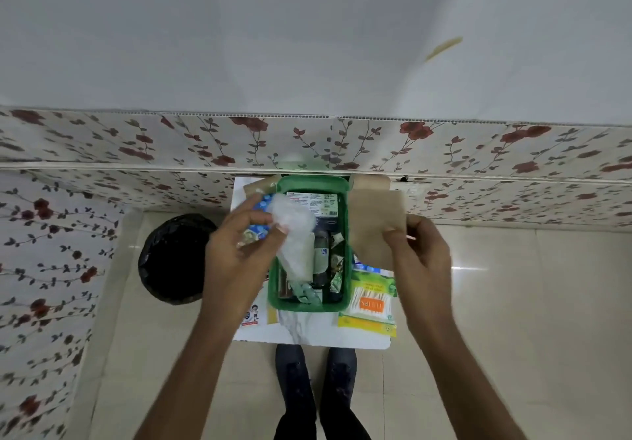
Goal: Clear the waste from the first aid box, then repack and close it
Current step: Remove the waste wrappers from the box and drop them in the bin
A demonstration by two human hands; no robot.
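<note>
Two bare forearms, no sleeves visible up to frame edge. Left hand [239, 248] and right hand [422, 251] bare: no gloves, rings or watch seen. Dark trousers [321, 429]. Dark shoes [294, 374], possibly laced; detail blurred.

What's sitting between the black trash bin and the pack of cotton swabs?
In the head view, the open green first aid box lies between the black bin and the cotton swab pack, with the left hand holding a white wrapper over it.
</note>
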